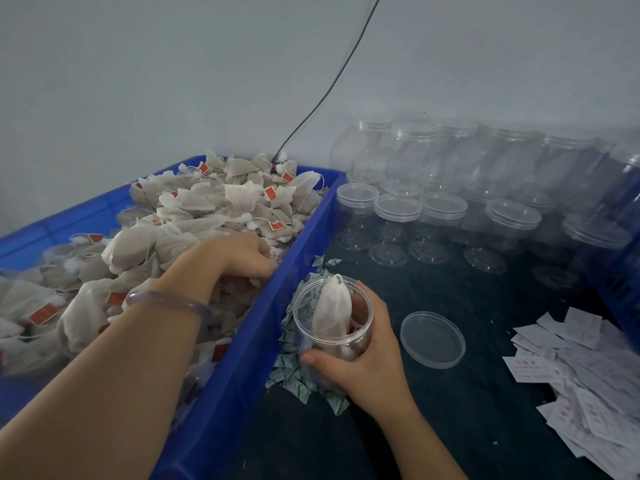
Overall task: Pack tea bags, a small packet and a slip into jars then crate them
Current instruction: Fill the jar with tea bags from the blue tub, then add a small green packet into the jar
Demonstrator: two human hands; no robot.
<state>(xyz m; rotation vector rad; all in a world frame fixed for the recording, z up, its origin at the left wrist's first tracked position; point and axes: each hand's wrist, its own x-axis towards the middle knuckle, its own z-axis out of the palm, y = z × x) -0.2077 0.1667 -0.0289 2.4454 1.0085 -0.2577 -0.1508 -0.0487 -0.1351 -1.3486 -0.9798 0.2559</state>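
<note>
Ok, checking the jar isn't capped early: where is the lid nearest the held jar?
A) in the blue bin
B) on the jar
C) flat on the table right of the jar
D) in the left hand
C: the lid lies flat on the table right of the open jar in the right hand; the left hand is among the tea bags.

Tea bags (194,209) in tub (242,368) left, jars (450,188) behind, slips (588,386) right
</note>
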